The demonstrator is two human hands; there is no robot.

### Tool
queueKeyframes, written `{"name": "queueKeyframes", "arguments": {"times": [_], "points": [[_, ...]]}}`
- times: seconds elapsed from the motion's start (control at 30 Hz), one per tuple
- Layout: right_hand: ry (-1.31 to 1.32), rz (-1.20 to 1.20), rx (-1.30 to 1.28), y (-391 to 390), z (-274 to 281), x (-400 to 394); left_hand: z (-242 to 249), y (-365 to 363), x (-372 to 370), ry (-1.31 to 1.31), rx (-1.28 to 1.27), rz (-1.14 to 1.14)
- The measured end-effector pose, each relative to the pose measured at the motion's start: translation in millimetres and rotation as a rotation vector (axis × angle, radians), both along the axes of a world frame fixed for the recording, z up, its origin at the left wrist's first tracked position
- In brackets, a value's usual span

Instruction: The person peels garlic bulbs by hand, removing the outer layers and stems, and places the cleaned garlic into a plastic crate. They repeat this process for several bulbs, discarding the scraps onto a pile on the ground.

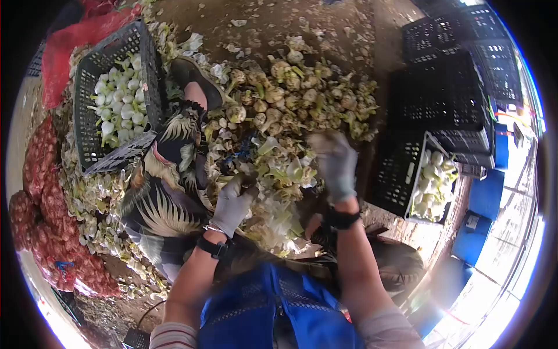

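Note:
My left hand (231,205), in a pale grey glove, is low over the leafy trimmings beside my leg, its thumb and fingers apart with nothing visible between them. To the right, my right hand (336,166) is raised over the edge of the pile, also gloved. Motion smears its brownish fingertips, so I cannot tell what they hold. In front of both hands spreads a heap of soil-stained bulbs (282,78) with short green stalks, resembling garlic or onions. Pale peeled skins and leaves (279,215) lie between my hands.
At left, a dark plastic crate (85,125) holds cleaned white bulbs (122,99). Red net sacks (70,250) lie beyond the trimmings. On the right, black crates (439,90) are stacked behind another crate (398,174) containing white bulbs (431,183). My patterned trouser leg (168,198) borders the heap.

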State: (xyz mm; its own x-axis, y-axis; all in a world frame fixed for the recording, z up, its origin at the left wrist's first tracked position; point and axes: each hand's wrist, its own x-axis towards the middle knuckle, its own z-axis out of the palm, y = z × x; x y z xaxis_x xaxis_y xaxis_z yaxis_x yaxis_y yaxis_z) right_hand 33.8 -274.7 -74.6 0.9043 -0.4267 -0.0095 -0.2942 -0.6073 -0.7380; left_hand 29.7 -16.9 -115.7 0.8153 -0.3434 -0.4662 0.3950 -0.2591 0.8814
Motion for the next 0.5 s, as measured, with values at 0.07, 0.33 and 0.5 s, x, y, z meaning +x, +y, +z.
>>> {"name": "queueKeyframes", "arguments": {"times": [0.07, 0.33, 0.5], "points": [[-0.019, 0.264, -0.181, 44, -41, 52, -2, 5, 11, 0.036, 0.007, 0.057], [0.215, 0.537, -0.126, 111, -157, 160, 0, -3, 31, 0.264, -0.172, 0.378], [0.383, 0.419, 0.56, 71, -89, 104, -20, 6, 26, -0.37, 0.284, 0.222]]}}
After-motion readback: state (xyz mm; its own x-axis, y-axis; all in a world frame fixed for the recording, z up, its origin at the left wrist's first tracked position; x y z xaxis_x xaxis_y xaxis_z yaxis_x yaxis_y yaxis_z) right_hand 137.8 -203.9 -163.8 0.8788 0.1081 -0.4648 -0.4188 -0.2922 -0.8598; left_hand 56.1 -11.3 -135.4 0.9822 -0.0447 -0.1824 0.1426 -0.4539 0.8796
